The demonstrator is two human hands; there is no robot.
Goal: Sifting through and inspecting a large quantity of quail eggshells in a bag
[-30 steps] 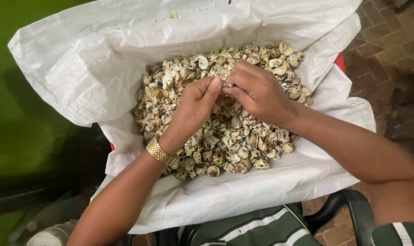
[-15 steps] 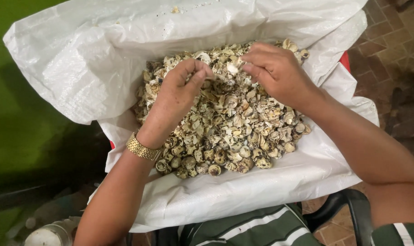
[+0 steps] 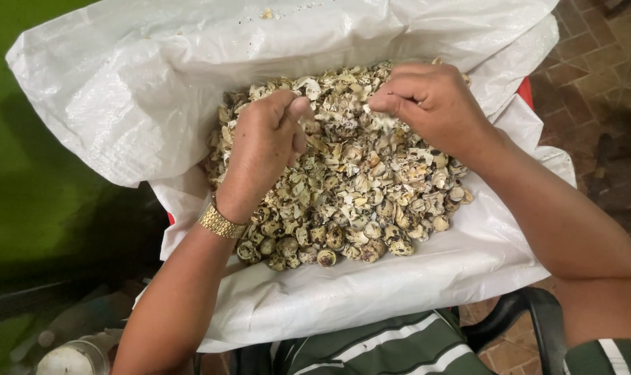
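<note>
A big white woven sack (image 3: 121, 97) lies open in front of me, holding a heap of speckled broken eggshells (image 3: 357, 201). My left hand (image 3: 263, 149), with a gold watch (image 3: 219, 223) on its wrist, hovers over the left of the heap with fingers pinched on a small shell piece. My right hand (image 3: 433, 104) is over the top right of the heap, fingers curled on a bit of shell. The two hands are a short way apart.
A green wall (image 3: 30, 180) stands to the left. Brick paving (image 3: 607, 69) lies to the right. A black chair arm (image 3: 524, 312) curves at the bottom right. A pale round container (image 3: 69, 357) sits at the bottom left.
Both hands were touching over the heap's middle; they have drawn apart, the left to the left and the right up and to the right.
</note>
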